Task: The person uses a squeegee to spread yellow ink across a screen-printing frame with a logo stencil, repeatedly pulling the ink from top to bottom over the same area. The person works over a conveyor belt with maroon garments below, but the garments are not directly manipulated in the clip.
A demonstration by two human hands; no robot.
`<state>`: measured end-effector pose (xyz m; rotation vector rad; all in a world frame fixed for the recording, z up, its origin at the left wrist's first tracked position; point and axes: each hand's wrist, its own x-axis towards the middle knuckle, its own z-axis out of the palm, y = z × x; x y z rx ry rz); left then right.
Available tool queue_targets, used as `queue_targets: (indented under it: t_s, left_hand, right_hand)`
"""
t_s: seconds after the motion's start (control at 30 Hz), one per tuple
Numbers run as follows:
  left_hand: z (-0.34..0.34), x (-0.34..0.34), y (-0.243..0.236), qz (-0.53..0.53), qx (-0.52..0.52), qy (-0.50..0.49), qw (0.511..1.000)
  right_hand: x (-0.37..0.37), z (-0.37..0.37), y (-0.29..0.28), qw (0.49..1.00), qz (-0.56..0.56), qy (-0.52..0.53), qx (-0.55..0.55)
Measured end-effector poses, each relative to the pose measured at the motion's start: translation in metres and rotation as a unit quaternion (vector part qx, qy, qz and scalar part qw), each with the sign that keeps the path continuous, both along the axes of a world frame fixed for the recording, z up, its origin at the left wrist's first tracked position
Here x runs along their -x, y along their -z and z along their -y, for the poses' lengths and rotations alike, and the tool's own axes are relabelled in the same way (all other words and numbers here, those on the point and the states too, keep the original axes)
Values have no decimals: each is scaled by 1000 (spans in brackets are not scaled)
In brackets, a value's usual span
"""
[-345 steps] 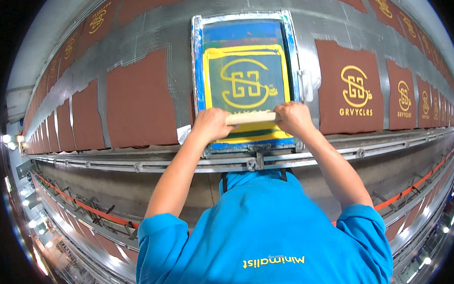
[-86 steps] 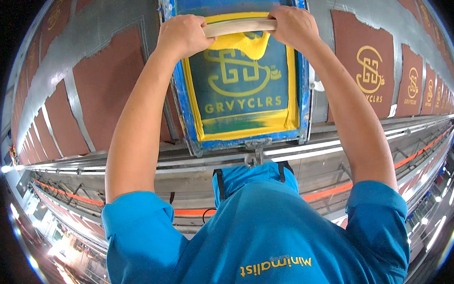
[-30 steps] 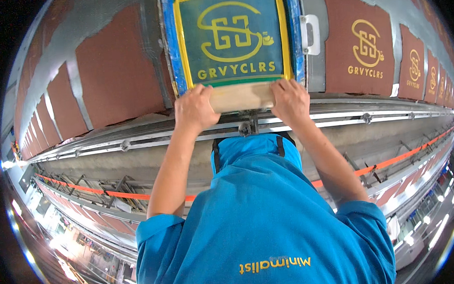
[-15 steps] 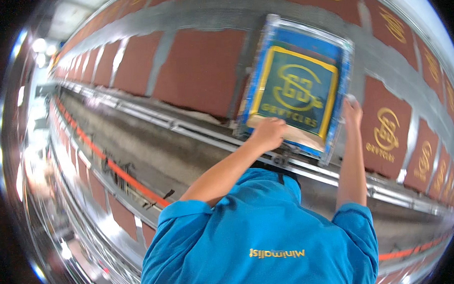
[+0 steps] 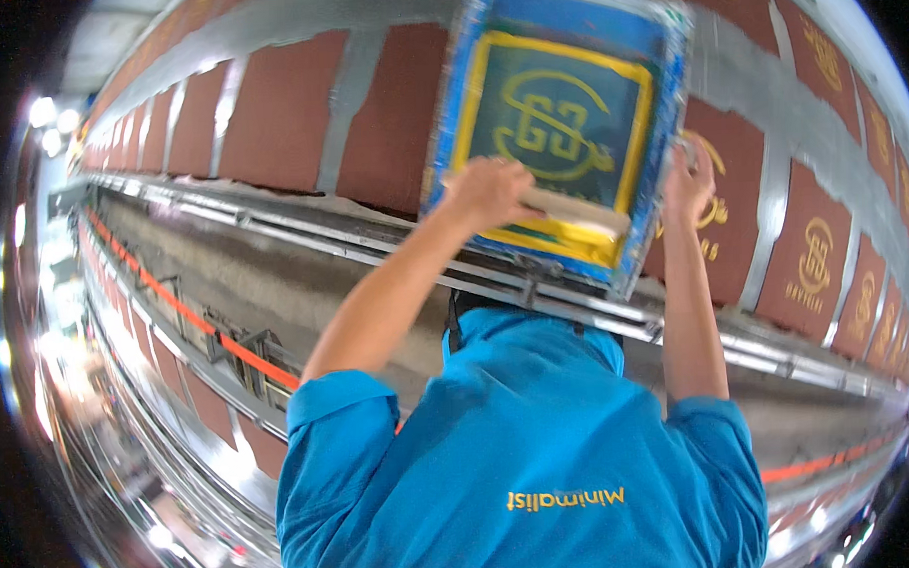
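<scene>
A screen-printing frame (image 5: 461,83) with silver and blue edges is in front of me, tilted over the brown fabric panels. Its dark green mesh (image 5: 557,70) carries a looping emblem inside a yellow border. My left hand (image 5: 489,193) is closed on the left part of a pale wooden squeegee (image 5: 577,213), which lies across the lower mesh and covers part of the design. Yellow ink (image 5: 563,242) shows just below the squeegee. Curled at the frame's right edge, my right hand (image 5: 687,183) grips it; its fingertips are partly hidden.
Brown fabric panels (image 5: 278,105) run along the long grey table, unprinted on the left. Those to the right bear yellow emblems (image 5: 816,256). A metal rail (image 5: 343,236) follows the table's near edge. An orange strip (image 5: 237,350) and another table lie behind me.
The frame now sits higher in the view and overlaps the printed panel at its right. The squeegee and my left hand have moved up the mesh, over the lettering. My right hand stays at the edge.
</scene>
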<state>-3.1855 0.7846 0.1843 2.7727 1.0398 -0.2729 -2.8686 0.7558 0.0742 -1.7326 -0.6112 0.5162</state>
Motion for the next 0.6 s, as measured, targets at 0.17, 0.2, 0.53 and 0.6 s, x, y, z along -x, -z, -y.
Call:
queue_targets:
  t_s: [0.17, 0.2, 0.53, 0.6]
  left_hand:
    - [-19, -24, 20, -94, 42, 1, 995]
    - [-29, -19, 26, -91, 55, 12, 994]
    - [-59, -14, 31, -138, 264, -11, 955]
    - [-69, -12, 35, -122, 289, -8, 950]
  right_hand:
    - [3, 19, 28, 994, -107, -8, 7]
    - [7, 12, 37, 995, -98, -1, -8]
    - [13, 4, 21, 990, 84, 0, 109]
    - [14, 7, 18, 989, 60, -8, 137]
